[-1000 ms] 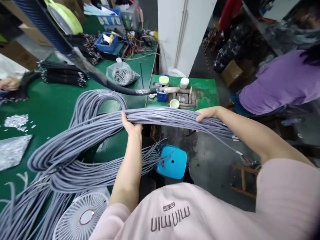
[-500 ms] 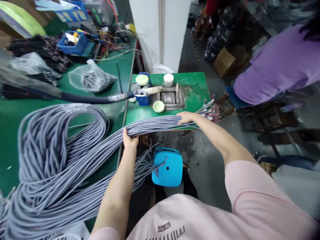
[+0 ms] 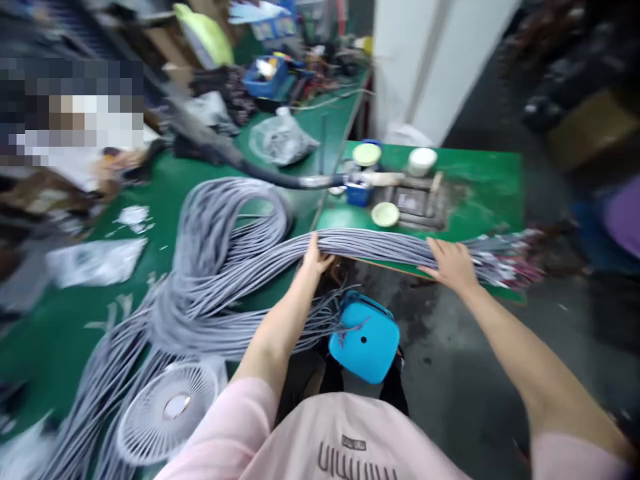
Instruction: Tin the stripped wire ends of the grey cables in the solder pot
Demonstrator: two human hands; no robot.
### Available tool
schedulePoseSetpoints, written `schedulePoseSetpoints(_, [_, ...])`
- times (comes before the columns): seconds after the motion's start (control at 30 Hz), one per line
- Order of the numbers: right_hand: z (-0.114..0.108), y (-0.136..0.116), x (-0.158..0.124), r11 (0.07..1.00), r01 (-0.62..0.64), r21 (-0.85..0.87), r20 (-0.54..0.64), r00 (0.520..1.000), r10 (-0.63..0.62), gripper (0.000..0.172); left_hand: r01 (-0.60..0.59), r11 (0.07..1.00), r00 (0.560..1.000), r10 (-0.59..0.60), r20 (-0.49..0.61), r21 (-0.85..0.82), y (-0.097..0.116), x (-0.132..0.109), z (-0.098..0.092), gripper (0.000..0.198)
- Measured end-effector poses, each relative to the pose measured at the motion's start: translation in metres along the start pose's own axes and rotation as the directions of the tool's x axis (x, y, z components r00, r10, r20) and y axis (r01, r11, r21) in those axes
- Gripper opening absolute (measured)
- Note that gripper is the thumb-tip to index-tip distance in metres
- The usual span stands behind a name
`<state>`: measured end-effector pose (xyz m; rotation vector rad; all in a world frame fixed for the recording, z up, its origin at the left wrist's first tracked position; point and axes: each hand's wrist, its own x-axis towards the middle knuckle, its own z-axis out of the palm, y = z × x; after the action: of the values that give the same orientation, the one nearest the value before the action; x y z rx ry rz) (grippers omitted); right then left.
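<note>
A thick bundle of grey cables [image 3: 373,244] stretches between my hands, over the front edge of the small green table. My left hand [image 3: 317,257] grips it near the gap between the tables, thumb on top and fingers underneath. Farther right, my right hand [image 3: 453,262] is wrapped over the bundle just short of its stripped ends [image 3: 510,260], which show red and white wires and are blurred. To the left the cables run back into a large looped coil [image 3: 205,247] on the long green table. More loose cable ends [image 3: 325,313] hang toward a blue stool.
The blue stool [image 3: 370,347] stands below the bundle. A solder pot [image 3: 413,200], a pale yellow dish [image 3: 385,215] and a white tub [image 3: 421,161] sit on the small table. A dark hose [image 3: 280,179] arches above. A white fan [image 3: 170,407] lies near-left; a white pillar [image 3: 415,67] rises behind.
My view has swung left, bringing the fan and more of the left table into sight. My right hand has slid along the bundle toward its wire ends; my left hand keeps its hold.
</note>
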<state>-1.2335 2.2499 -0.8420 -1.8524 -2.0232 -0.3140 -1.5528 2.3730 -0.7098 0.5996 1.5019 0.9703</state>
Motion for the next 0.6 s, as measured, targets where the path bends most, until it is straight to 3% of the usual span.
schedulePoseSetpoints(0.1, [0.008,0.003,0.002,0.996,-0.045,-0.081,-0.037,0.998,0.042,0.069,0.078,0.980,0.988,-0.100,0.116,0.180,0.002,-0.011,-0.029,0.057])
schedulePoseSetpoints(0.2, [0.006,0.002,0.003,0.992,-0.036,-0.120,0.021,0.999,0.039,0.067,0.071,0.899,0.928,-0.219,0.302,0.432,0.007,-0.043,-0.053,0.046])
schedulePoseSetpoints(0.27, [0.001,-0.001,0.002,0.992,-0.031,-0.124,0.072,0.997,0.040,0.068,-0.153,0.833,0.872,-0.139,0.469,0.531,0.021,-0.064,-0.056,0.039])
schedulePoseSetpoints(0.3, [-0.002,-0.002,0.002,0.992,-0.033,-0.120,0.088,0.995,0.044,0.069,-0.380,0.739,0.816,-0.016,0.578,0.557,0.032,-0.070,-0.053,0.035])
schedulePoseSetpoints(0.33, [-0.003,-0.003,0.002,0.992,-0.043,-0.116,0.093,0.994,0.054,0.069,-0.626,0.552,0.720,0.136,0.681,0.551,0.046,-0.072,-0.047,0.031])
schedulePoseSetpoints(0.37, [-0.004,-0.004,0.002,0.992,-0.056,-0.112,0.088,0.994,0.066,0.069,-0.803,0.274,0.594,0.284,0.753,0.530,0.062,-0.069,-0.040,0.028])
schedulePoseSetpoints(0.4, [-0.004,-0.004,0.003,0.991,-0.068,-0.111,0.078,0.994,0.077,0.068,-0.850,-0.035,0.475,0.382,0.793,0.526,0.081,-0.063,-0.033,0.028])
schedulePoseSetpoints(0.43, [-0.002,-0.004,0.003,0.990,-0.077,-0.115,0.066,0.994,0.085,0.068,-0.789,-0.312,0.396,0.401,0.826,0.530,0.099,-0.054,-0.027,0.031])
schedulePoseSetpoints(0.47, [0.000,-0.003,0.003,0.989,-0.082,-0.124,0.053,0.995,0.089,0.067,-0.673,-0.527,0.349,0.393,0.851,0.519,0.118,-0.043,-0.022,0.033])
schedulePoseSetpoints(0.5, [0.002,-0.002,0.003,0.987,-0.084,-0.134,0.040,0.995,0.090,0.067,-0.539,-0.672,0.339,0.379,0.861,0.508,0.135,-0.030,-0.021,0.036])
schedulePoseSetpoints(0.53, [0.004,-0.002,0.003,0.986,-0.083,-0.142,0.030,0.996,0.088,0.066,-0.415,-0.759,0.358,0.370,0.857,0.501,0.150,-0.019,-0.022,0.040])
schedulePoseSetpoints(0.6, [0.008,-0.001,0.003,0.984,-0.085,-0.153,0.013,0.996,0.088,0.066,-0.249,-0.830,0.413,0.376,0.830,0.499,0.172,0.001,-0.031,0.047])
